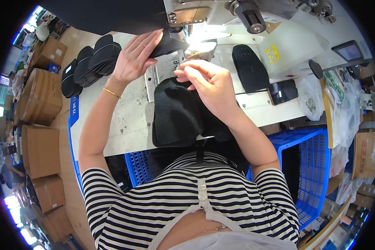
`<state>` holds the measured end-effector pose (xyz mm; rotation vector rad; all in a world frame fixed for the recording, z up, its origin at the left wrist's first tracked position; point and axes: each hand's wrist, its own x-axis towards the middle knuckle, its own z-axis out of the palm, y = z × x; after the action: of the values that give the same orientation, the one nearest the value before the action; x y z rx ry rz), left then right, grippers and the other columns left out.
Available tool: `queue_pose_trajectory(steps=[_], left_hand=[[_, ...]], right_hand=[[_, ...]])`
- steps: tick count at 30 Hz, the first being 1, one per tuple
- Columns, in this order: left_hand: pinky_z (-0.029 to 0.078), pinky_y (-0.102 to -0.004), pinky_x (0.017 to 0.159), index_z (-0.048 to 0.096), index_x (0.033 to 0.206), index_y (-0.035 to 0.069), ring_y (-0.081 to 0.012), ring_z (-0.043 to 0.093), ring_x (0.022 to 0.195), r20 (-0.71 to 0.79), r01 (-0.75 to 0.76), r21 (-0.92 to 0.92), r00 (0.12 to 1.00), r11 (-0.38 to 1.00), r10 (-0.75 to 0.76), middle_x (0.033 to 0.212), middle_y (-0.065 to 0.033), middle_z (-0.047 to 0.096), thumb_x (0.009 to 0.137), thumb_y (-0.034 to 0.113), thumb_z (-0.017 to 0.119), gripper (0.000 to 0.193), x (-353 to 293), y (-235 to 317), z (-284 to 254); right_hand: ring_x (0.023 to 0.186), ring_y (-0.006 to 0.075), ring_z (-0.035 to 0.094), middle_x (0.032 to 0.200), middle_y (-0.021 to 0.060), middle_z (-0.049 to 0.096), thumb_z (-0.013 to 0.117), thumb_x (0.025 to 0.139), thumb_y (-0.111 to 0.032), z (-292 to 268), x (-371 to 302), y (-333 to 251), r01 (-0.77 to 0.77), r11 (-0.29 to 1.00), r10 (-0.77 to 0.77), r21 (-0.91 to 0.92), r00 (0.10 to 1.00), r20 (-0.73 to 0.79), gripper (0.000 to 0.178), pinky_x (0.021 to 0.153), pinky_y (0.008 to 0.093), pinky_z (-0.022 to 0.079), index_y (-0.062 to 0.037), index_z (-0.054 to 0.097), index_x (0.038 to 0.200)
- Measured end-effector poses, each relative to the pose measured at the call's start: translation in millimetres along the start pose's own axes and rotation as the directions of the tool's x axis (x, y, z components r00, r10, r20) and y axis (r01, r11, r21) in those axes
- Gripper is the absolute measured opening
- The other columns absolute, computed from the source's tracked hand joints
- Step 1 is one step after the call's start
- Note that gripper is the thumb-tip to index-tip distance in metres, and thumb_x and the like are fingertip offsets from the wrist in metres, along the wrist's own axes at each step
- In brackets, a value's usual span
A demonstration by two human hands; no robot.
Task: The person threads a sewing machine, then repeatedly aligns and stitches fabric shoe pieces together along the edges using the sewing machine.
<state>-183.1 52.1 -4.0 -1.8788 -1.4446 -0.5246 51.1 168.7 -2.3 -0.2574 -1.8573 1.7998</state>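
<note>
At the needle area of a sewing machine (188, 16), my left hand (136, 56) lies with its fingers stretched flat over a small black fabric piece (167, 45). The machine's lamp glares beside it, so the needle is hard to make out. My right hand (212, 86) is closed in a pinch just in front of the machine; what its fingertips hold, if anything, is too small to tell. Under and beside that hand, black knit pieces (177, 114) lie at the table's near edge. Their far end is partly hidden by the right hand.
Stacked black curved pieces (105, 56) sit on the table (129, 118) at the left. Right of the needle lies a black sole-shaped stack (251, 68), near a dark shiny box (283, 91) and a clear plastic bag (310, 98). A blue crate (314, 175) stands below right.
</note>
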Motion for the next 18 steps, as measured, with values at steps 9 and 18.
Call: queue_pose_trajectory(steps=[9,18], left_hand=[[0.046,-0.0451,0.101,0.050,0.132,-0.005,-0.0372,0.057,0.121,0.155,0.019,0.005,0.988,1.000,-0.020,0.132,-0.0208,0.057,0.099,0.041,0.047,0.056,0.5,-8.8,5.6],[0.052,-0.0422,0.088,0.054,0.132,0.004,-0.0383,0.063,0.104,0.384,0.402,-0.063,0.855,0.914,-0.349,0.119,-0.0207,0.064,0.098,0.034,0.056,0.046,-11.5,-35.3,26.7]], right_hand=[[0.085,0.0145,0.072,0.091,0.0123,0.074,0.059,0.096,-0.011,2.0,2.7,2.0,-0.021,1.000,0.020,0.007,0.999,0.026,0.021,0.069,0.0237,0.055,0.0054,0.067,0.105],[0.089,0.0149,0.072,0.093,0.0129,0.074,0.058,0.095,-0.008,6.0,1.8,1.7,0.059,0.998,-0.058,-0.030,0.998,0.035,0.020,0.075,0.0252,0.055,0.0068,0.066,0.106]])
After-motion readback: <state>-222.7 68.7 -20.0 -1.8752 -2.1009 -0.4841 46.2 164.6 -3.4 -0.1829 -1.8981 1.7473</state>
